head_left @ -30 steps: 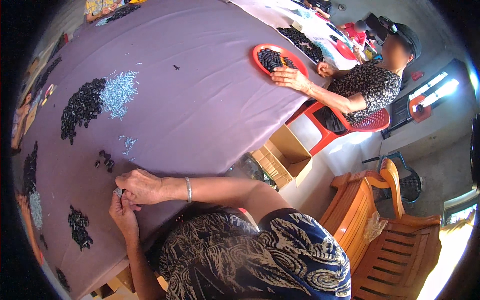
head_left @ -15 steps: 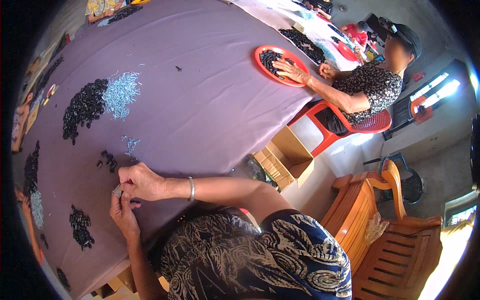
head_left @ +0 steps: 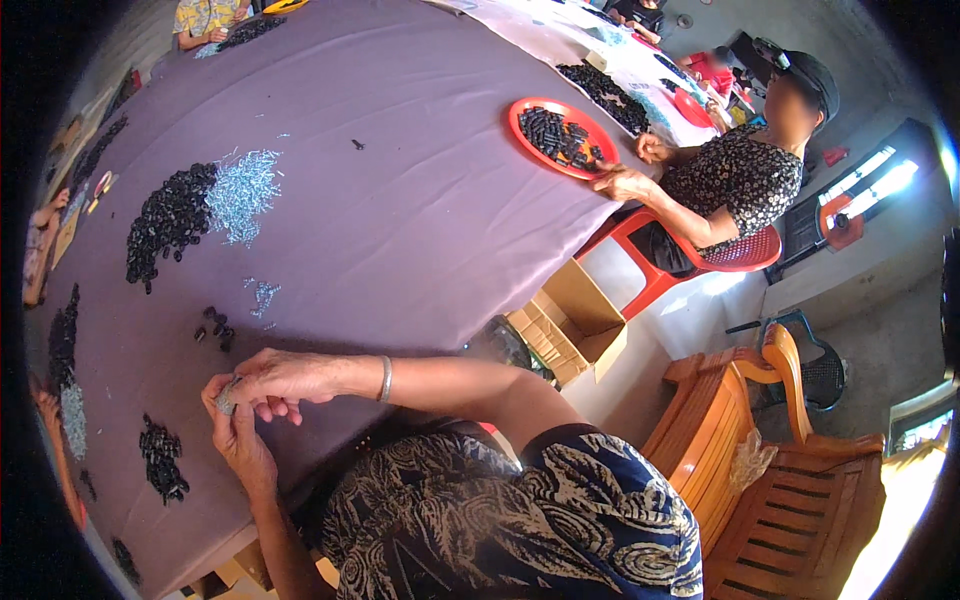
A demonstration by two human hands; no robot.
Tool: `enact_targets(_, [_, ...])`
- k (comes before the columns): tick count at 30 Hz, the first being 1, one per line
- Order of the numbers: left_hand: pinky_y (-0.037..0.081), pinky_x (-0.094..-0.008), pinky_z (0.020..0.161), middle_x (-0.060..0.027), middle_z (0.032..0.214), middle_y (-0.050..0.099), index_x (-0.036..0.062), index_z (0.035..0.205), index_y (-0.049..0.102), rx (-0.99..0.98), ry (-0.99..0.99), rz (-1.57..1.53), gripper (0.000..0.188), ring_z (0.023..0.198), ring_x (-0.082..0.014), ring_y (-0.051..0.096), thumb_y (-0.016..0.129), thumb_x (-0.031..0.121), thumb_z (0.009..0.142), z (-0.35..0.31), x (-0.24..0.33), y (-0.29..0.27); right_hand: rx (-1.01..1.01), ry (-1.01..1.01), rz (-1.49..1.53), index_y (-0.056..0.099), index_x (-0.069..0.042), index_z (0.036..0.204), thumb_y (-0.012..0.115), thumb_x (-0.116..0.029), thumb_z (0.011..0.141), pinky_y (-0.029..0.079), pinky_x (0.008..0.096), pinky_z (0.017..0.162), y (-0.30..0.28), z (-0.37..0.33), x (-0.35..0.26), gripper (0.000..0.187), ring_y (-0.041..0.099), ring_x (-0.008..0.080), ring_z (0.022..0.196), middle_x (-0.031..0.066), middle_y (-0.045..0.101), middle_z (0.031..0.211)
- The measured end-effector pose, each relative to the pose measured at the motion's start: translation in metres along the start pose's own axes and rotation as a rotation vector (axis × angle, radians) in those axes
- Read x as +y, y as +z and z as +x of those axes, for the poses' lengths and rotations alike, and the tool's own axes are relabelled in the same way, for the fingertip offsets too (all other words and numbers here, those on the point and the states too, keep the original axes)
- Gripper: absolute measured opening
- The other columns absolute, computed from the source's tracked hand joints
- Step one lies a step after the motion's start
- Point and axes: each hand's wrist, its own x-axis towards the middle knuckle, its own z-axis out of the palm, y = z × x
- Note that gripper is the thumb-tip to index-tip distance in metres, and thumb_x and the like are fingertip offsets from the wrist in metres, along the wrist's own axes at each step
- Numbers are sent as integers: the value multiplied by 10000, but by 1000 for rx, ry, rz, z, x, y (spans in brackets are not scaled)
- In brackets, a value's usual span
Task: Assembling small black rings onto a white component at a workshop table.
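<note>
Over the near side of the cloth-covered table point(head_left: 400, 200), my right hand point(head_left: 285, 378) and my left hand point(head_left: 240, 440) meet, fingertips pinched together. A small greyish patch point(head_left: 228, 396) shows at the fingers; whether it is a held piece or a finger covering is unclear. Just beyond them lie several loose black pieces point(head_left: 213, 327) and a small scatter of silvery slivers point(head_left: 263, 297). Farther off, a heap of small black pieces point(head_left: 170, 222) touches a heap of thin silvery metal pieces point(head_left: 243, 195). Left of my left hand is another black pile point(head_left: 162, 460).
Across the right table edge a seated person point(head_left: 735, 180) touches a red tray point(head_left: 600, 135) of black pieces. Below stand an open cardboard box point(head_left: 580, 315) and a wooden armchair point(head_left: 720, 450). Other people work around the table, with more black piles point(head_left: 62, 335) along the left edge.
My right hand has lowered slightly and its lower fingers have loosened; my left fingertips have shifted left. The person at the right has drawn a hand from the tray's contents to its rim.
</note>
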Motion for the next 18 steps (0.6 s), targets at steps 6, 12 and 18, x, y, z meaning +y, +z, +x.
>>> enact_targets(6, [357, -298, 948, -52, 1183, 468, -25, 1005, 577, -6, -57, -42, 137, 1077, -160, 473, 503, 69, 940, 3, 16, -5, -169, -71, 12, 556, -62, 677, 534, -437, 900, 348, 220, 360, 7, 8, -2, 437, 434, 65, 438, -7, 455, 543])
enact_targets(12, [429, -320, 912, -82, 1149, 529, -19, 1001, 622, -41, -180, -7, 197, 1050, -184, 530, 556, 131, 890, -20, 31, -3, -95, 146, 53, 484, -172, 684, 515, -338, 902, 220, 188, 443, 17, 5, 34, 275, 297, 25, 503, -93, 344, 599])
enact_targets(18, [422, -295, 909, -75, 1153, 492, -9, 991, 631, -176, 173, -48, 163, 1089, -152, 487, 578, 121, 909, -6, 13, 15, -63, 76, 346, 515, -84, 821, 586, -262, 845, 237, 185, 413, -4, -14, 22, 193, 341, 37, 504, -68, 368, 609])
